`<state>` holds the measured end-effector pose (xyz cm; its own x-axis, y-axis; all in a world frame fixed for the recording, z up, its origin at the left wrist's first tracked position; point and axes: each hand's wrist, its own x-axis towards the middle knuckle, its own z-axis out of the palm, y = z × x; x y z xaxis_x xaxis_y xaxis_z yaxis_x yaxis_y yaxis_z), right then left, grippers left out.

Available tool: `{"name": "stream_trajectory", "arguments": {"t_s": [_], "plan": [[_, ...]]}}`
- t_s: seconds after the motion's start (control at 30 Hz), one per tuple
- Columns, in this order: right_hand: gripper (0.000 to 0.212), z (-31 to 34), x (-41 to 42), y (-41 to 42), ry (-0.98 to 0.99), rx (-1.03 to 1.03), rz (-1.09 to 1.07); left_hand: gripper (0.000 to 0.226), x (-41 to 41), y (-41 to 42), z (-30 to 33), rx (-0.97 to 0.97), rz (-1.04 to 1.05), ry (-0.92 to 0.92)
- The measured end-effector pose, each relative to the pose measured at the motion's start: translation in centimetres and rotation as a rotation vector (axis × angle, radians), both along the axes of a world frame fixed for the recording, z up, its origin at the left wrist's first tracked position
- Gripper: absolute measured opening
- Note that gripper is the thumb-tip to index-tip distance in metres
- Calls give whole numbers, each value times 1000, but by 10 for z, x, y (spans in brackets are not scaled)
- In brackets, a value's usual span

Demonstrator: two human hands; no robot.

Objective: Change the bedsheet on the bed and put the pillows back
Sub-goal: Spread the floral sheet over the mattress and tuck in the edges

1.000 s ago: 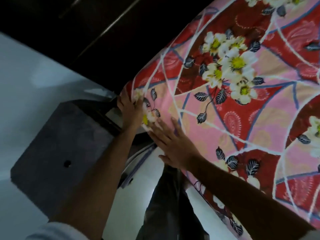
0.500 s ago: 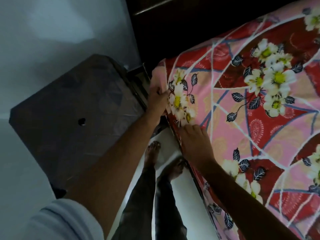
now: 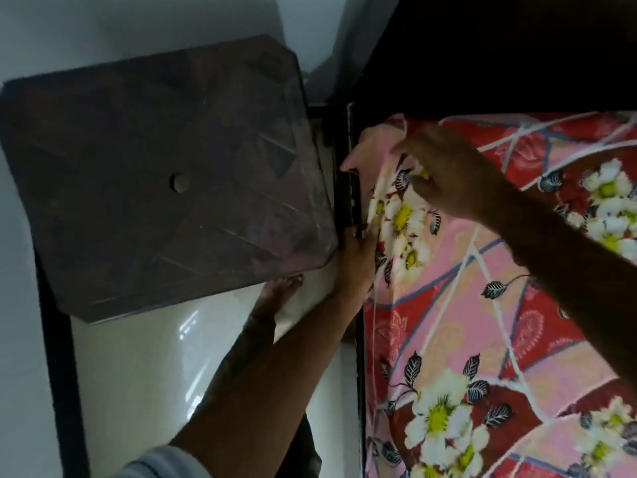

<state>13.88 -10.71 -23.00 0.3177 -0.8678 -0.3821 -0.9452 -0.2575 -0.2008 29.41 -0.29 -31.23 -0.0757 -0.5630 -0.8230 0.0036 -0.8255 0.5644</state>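
A red and pink bedsheet (image 3: 489, 339) with white flowers covers the mattress on the right. Its corner sits near the dark headboard (image 3: 499, 56). My left hand (image 3: 358, 250) presses against the sheet's side edge at the bed frame, fingers pushed into the gap. My right hand (image 3: 444, 167) rests on top of the sheet at the corner, fingers pinching a fold of fabric. No pillows are in view.
A dark wooden bedside table (image 3: 165, 174) stands close to the bed's left side, leaving a narrow gap. My bare foot (image 3: 275, 298) is on the glossy white floor (image 3: 144, 367) below it. A pale wall (image 3: 103, 25) runs behind.
The view has swung toward the headboard corner. My right hand moved up from the sheet's side edge onto the corner fold. My left hand stays at the bed's side edge.
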Motion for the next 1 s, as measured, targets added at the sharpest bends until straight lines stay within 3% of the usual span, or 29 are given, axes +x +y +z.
{"name": "stream_trajectory", "arguments": {"t_s": [0.07, 0.17, 0.27, 0.37, 0.53, 0.6, 0.67, 0.77, 0.83, 1.0], "plan": [[42, -4, 16, -21, 34, 3, 0, 71, 1, 11, 9, -114, 4, -24], [45, 1, 46, -26, 118, 43, -43, 44, 10, 28, 14, -209, -87, -47], [56, 8, 79, -11, 337, 113, -28, 23, 33, 37, 19, -308, -182, -134], [52, 3, 97, 9, 574, 259, 38, 31, 47, 46, 26, -375, -202, -182], [22, -2, 105, 8, 657, 252, 72, 50, 51, 53, 43, -569, -237, -147], [20, -1, 103, 0, 561, 288, -25, 46, 53, 56, 41, -710, -344, -189], [22, -3, 97, -8, 337, 400, -166, 48, 63, 56, 36, -794, -539, -276], [23, -2, 101, -10, -59, 629, -469, 66, 88, 48, 33, -774, -816, -313], [24, -7, 101, -8, -282, 636, -647, 69, 102, 44, 34, -815, -946, -389], [28, -18, 100, -1, -470, 592, -685, 79, 116, 46, 35, -993, -976, -519]]}}
